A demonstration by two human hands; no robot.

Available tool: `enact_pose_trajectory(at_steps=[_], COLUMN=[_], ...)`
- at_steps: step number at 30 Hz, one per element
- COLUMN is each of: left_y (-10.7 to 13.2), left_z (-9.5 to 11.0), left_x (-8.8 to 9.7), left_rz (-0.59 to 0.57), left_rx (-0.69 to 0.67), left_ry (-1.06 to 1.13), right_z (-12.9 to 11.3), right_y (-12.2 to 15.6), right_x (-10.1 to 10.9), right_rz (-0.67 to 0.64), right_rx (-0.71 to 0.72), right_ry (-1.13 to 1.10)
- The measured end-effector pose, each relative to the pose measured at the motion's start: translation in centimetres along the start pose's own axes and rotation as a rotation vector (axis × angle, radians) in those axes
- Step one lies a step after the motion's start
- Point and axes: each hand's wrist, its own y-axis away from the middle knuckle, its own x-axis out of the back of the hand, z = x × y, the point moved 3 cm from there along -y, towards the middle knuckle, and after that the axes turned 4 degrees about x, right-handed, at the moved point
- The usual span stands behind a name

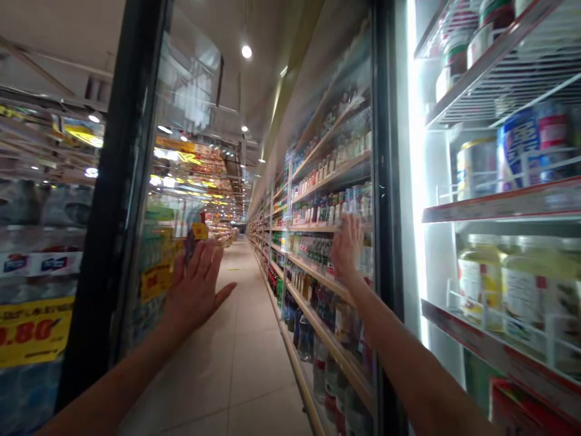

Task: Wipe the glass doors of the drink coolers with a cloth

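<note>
A glass cooler door with a black frame [385,181] stands in front of me, swung out from the lit fridge on the right. My left hand [197,281] is raised to the left part of the pane, palm forward and fingers stretched, holding nothing. Farther right, my right hand [347,248] reaches up to the pane with its fingers extended and slightly blurred; nothing shows in it. Whether either palm presses on the glass I cannot tell. Through or reflected in the pane, shelves of bottles [322,169] run along an aisle.
On the right, the cooler's wire shelves hold cans [476,166] and bottles of yellowish drink [476,272]. Wrapped packs of bottles [43,263] are stacked at the left, beside a yellow price sign [36,333]. The tiled floor [231,339] stretches along the aisle.
</note>
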Motion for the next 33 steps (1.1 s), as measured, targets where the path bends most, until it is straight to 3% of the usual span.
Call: enact_pose_trajectory(at_steps=[3, 5, 7, 11, 13, 15, 18, 20, 21, 24, 26, 27, 29, 31, 33], left_y=[0.0, 0.0, 0.0, -0.1, -0.1, -0.1, -0.1, -0.1, 0.0, 0.1, 0.1, 0.1, 0.1, 0.0, 0.0], left_z=[-0.1, 0.0, 0.1, 0.3, 0.3, 0.3, 0.2, 0.2, 0.1, 0.1, 0.1, 0.1, 0.1, 0.1, 0.1], left_x=[-0.1, 0.0, 0.2, 0.6, 0.7, 0.7, 0.7, 0.6, 0.6, 0.5, 0.5, 0.5, 0.5, 0.5, 0.5], left_rz=[-0.005, -0.006, -0.005, -0.011, -0.018, -0.017, -0.008, -0.011, -0.015, -0.020, -0.018, -0.019, -0.021, -0.016, -0.016], left_rx=[-0.007, -0.015, -0.019, -0.017, -0.009, -0.006, -0.006, -0.002, 0.001, 0.005, 0.010, 0.011, 0.010, 0.003, 0.003], left_ry=[-0.014, -0.034, -0.049, -0.055, -0.057, -0.055, -0.055, -0.060, -0.063, -0.073, -0.071, -0.067, -0.059, -0.052, -0.048], right_z=[-5.5, -6.5, -4.1, 3.7, 4.0, 1.1, -4.7, -5.7, -4.9, -0.1, 1.3, 0.6, -3.1, -7.9, -11.1], right_y=[0.8, 1.6, 0.9, -2.9, -4.2, -4.7, -3.6, -2.9, -3.1, -5.5, -6.9, -7.3, -6.9, -5.3, -3.2], right_x=[-1.1, -1.1, -0.5, 0.6, 0.2, -0.6, -1.6, -1.5, -1.3, -0.5, -0.7, -1.0, -2.0, -2.7, -2.9], right_rz=[-0.271, -0.350, -0.283, 0.099, 0.167, 0.069, -0.219, -0.316, -0.292, -0.006, 0.126, 0.130, 0.036, -0.120, -0.263], right_rx=[0.423, 0.575, 0.469, -0.087, -0.152, -0.003, 0.445, 0.610, 0.573, 0.115, -0.081, -0.081, 0.068, 0.316, 0.596], right_ry=[-0.056, -0.059, -0.019, 0.032, 0.012, -0.007, -0.045, -0.060, -0.054, -0.021, -0.034, -0.052, -0.080, -0.081, -0.088])
